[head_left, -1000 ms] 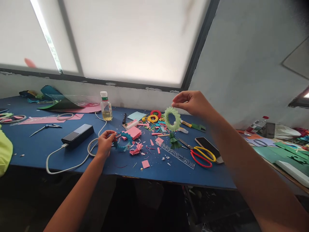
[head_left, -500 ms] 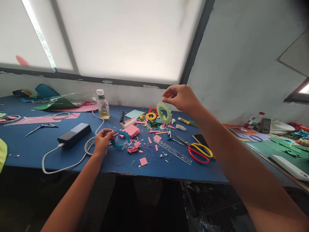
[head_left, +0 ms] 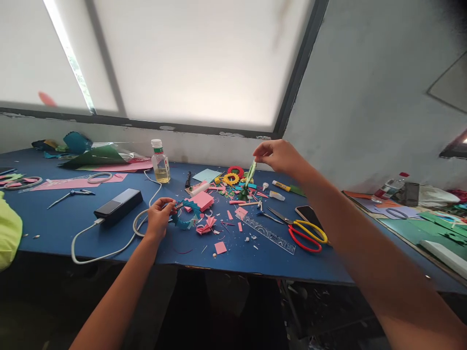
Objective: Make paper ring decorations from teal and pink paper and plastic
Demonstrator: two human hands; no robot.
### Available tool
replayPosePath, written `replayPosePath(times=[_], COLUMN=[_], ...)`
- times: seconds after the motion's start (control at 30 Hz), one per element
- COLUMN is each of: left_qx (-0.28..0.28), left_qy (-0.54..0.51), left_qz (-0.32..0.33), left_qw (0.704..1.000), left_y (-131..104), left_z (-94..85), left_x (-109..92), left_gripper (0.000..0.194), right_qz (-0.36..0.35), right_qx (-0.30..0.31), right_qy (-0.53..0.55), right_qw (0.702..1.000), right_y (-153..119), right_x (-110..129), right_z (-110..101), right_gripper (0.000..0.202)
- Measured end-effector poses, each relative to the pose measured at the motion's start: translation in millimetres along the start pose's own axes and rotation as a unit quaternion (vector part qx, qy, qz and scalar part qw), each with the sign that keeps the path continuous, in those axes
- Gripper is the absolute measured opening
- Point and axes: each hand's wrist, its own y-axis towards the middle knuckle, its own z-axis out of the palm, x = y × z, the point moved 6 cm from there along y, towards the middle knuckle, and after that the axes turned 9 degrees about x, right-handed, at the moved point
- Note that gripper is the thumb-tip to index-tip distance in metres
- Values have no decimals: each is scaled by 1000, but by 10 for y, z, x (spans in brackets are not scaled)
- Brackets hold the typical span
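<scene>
My left hand [head_left: 160, 217] pinches the left side of a blue folded-paper ring [head_left: 187, 224], held just above the table near a pink paper stack [head_left: 202, 201]. Higher up and to the right, my right hand [head_left: 276, 154] grips a light green folded-paper ring [head_left: 250, 175] by its top. That ring hangs almost edge-on over a heap of paper scraps. Behind it lie a yellow paper ring [head_left: 231, 179] and a red paper ring [head_left: 237, 170]. A pink folded-paper piece [head_left: 206, 225] rests right of the blue ring.
Scissors [head_left: 305, 233], a clear ruler [head_left: 268, 235] and a phone [head_left: 308, 215] lie at the right. Left are a power bank [head_left: 118, 209] with a white cable [head_left: 75, 248], a bottle [head_left: 160, 165] and a compass [head_left: 71, 195]. A glue stick [head_left: 280, 185] lies farther back.
The light green ring has turned from facing me to nearly edge-on. My right hand sits slightly lower. My left hand keeps hold of the blue ring, and the whole view has shifted a little.
</scene>
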Motion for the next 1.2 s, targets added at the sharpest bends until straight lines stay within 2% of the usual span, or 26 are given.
replayPosePath(times=[0.17,0.27,0.33,0.53,0.67,0.8,1.0,1.2], left_qx=[4,2,16,104,133,153,177,189], left_qy=[18,33,42,87,119,152,233,268], left_qz=[15,42,63,122,168,196,235,249], left_qw=[1000,999,997,983,969,957,927,911], left_y=[-6,-38,-71,-157,-175,-216,-358,-385], left_z=[46,126,218,521,622,690,763,760], left_x=[-55,-214,-381,-997,-1363,-1625,-1873,-1950], left_gripper=[25,16,11,11,12,13,13,15], right_qz=[34,58,64,93,96,81,88,73], right_qx=[-6,-25,-29,-58,-60,-59,-57,-28], right_qy=[-19,-43,-56,-98,-105,-103,-98,-76], right_qw=[999,997,996,989,988,990,990,994], right_y=[-3,12,9,-80,-84,-72,-125,-213], right_x=[-231,-295,-306,-421,-478,-487,-529,-562], right_z=[-57,-43,0,57,62,48,-13,-55], right_gripper=[13,12,12,12,13,13,13,10])
